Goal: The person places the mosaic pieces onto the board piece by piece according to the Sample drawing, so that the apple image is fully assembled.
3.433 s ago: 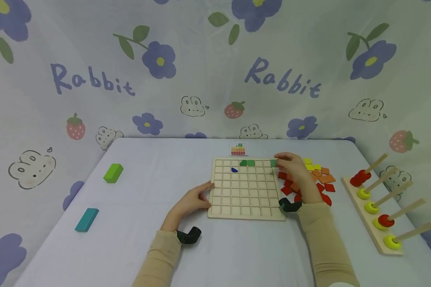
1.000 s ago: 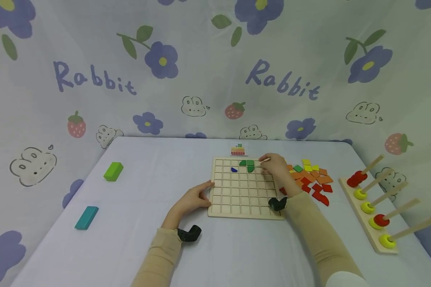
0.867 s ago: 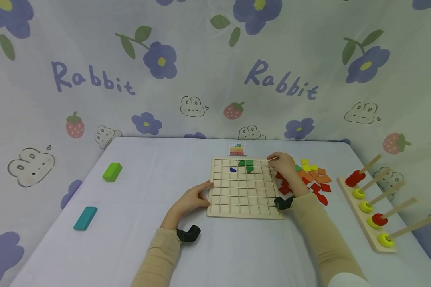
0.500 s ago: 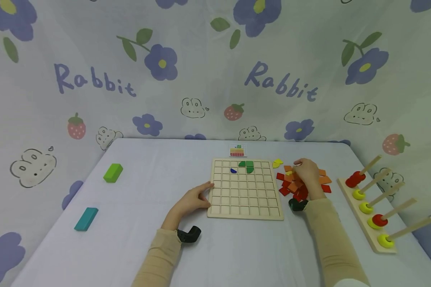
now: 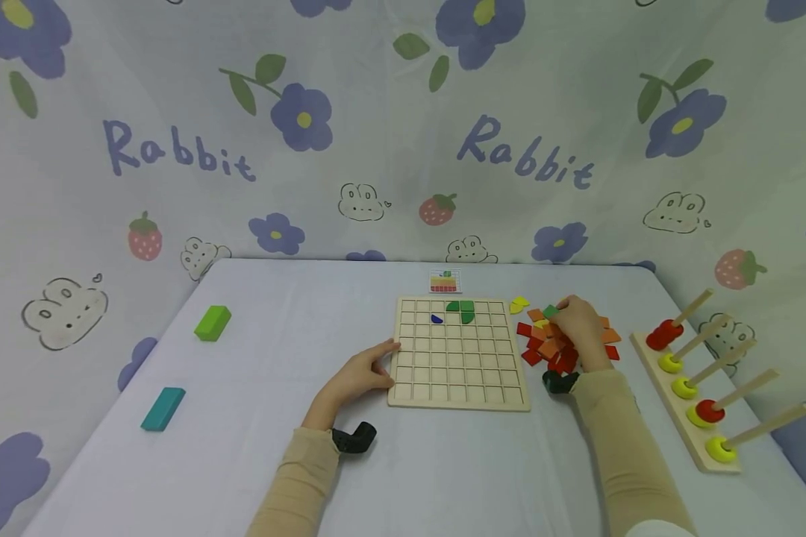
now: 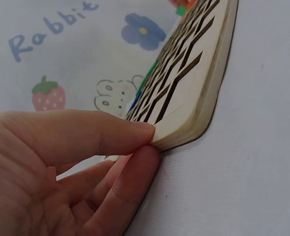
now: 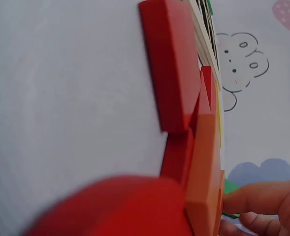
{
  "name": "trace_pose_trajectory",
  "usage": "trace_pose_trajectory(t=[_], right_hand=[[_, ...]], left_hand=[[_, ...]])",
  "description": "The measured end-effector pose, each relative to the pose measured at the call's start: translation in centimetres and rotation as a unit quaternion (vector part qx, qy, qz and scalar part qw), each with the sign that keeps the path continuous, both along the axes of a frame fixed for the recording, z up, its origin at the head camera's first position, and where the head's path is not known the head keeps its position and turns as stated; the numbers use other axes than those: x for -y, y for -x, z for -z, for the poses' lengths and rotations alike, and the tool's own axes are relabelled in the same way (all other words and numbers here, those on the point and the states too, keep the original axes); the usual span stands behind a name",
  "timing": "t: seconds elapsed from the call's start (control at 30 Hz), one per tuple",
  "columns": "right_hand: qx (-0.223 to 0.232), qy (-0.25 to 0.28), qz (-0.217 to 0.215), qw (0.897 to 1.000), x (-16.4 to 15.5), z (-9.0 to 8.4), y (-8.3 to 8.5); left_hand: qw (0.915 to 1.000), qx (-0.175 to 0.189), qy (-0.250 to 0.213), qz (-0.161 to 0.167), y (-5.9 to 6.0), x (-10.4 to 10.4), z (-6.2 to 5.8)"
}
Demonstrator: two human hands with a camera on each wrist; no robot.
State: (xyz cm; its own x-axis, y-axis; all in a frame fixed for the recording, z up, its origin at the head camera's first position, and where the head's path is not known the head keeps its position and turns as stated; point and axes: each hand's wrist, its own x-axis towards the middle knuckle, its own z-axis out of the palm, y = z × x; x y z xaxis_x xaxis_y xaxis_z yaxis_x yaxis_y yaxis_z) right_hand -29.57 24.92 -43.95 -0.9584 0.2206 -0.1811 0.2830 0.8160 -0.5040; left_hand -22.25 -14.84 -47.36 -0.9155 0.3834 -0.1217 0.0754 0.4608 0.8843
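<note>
The left hand holds the left edge of a wooden grid board; in the left wrist view, its thumb and a finger pinch the board's corner. Near the board's far edge lie a green quarter-round tile, a green square tile, another green quarter-round tile and a small blue half-round tile. Over the pile right of the board, the right hand pinches a green tile. In the right wrist view its fingers touch that tile, partly hidden behind an orange tile.
Red tiles and orange tiles lie heaped by the board. Yellow tiles sit near its far right corner. A picture card lies behind it. A pegged bead stand is right; a green block and teal block are left.
The right hand has moved from the board's far right corner to the tile pile, where a green tile now shows at its fingertips. A second green quarter-round lies on the board. The left hand stays put.
</note>
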Motion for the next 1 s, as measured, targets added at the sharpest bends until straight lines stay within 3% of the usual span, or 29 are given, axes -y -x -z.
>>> trace_pose_trajectory(t=[0.13, 0.27, 0.33, 0.4, 0.5, 0.57, 0.67, 0.87, 1.0], right_hand=[[-0.025, 0.021, -0.013, 0.999, 0.4, -0.2, 0.0], [-0.045, 0.109, -0.025, 0.993, 1.2, -0.9, 0.1], [-0.035, 0.190, -0.036, 0.981, 1.9, -1.4, 0.3], [-0.018, 0.274, -0.046, 0.961, 2.7, -1.9, 0.5], [0.006, 0.340, -0.051, 0.939, 4.2, -2.2, 0.7], [0.006, 0.352, -0.053, 0.935, 5.3, -2.0, 0.9], [-0.004, 0.336, -0.072, 0.939, 7.0, -1.5, 1.1], [-0.017, 0.332, -0.130, 0.934, 9.7, -0.4, 1.8], [-0.015, 0.289, -0.157, 0.944, 11.1, 0.2, 2.2]], left_hand=[[1.0000, -0.003, -0.002, 0.005, 0.0, 0.0, -0.1], [1.0000, 0.001, 0.001, 0.005, -0.1, -0.1, -0.3], [1.0000, 0.003, 0.001, 0.003, -0.2, -0.1, -0.3], [1.0000, 0.004, 0.000, 0.001, -0.2, -0.1, -0.3], [1.0000, 0.005, -0.001, -0.001, -0.2, -0.1, -0.3], [1.0000, 0.005, 0.002, -0.002, -0.2, -0.1, -0.4], [1.0000, 0.005, 0.005, -0.003, -0.2, -0.1, -0.4], [1.0000, 0.004, 0.002, -0.005, -0.2, -0.1, -0.5], [1.0000, 0.002, 0.001, -0.002, -0.1, -0.1, -0.3]])
